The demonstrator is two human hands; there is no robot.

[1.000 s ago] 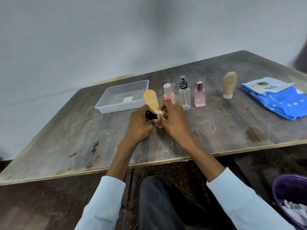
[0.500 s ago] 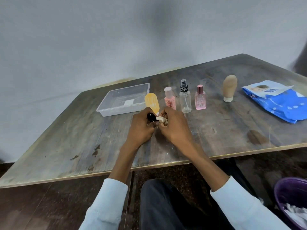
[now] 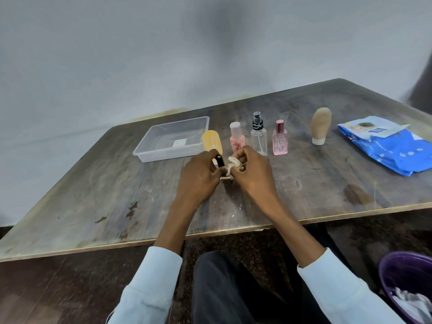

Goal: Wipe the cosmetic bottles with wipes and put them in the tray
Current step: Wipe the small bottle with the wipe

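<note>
The left hand [image 3: 198, 178] grips a small black bottle [image 3: 219, 160] low over the counter [image 3: 93, 195] – steadied so the right hand [image 3: 252, 176], pinching a crumpled wipe [image 3: 234, 163], can rub it; the clear tray [image 3: 173, 139] waits just behind, nothing in it

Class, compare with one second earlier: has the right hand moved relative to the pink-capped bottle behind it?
Cannot tell. The camera itself shifted, and the right hand sits just in front of the pink-capped bottle as before, gripping the crumpled wipe.
</note>
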